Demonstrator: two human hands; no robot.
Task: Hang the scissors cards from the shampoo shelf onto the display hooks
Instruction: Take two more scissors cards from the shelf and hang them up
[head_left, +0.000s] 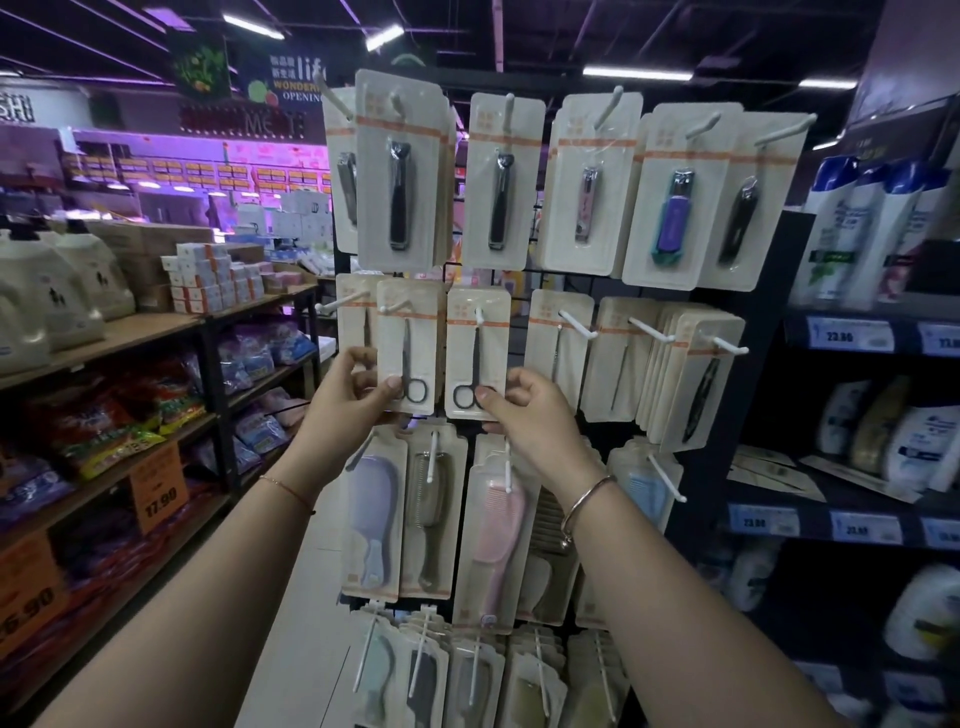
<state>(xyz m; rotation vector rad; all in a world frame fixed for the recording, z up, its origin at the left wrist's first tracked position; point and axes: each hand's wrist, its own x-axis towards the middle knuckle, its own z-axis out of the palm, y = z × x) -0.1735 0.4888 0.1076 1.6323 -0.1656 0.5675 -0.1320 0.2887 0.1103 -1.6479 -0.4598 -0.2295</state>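
Two scissors cards hang side by side on white hooks in the middle row of the display rack (727, 364). The left hand (353, 395) pinches the lower edge of the left scissors card (410, 345), thumb on its front. The right hand (524, 410) pinches the lower corner of the right scissors card (477, 353).

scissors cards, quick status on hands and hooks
Left hand pinching left scissors card, right hand pinching right scissors card. Both cards on white hooks, second row. Nothing blocking.
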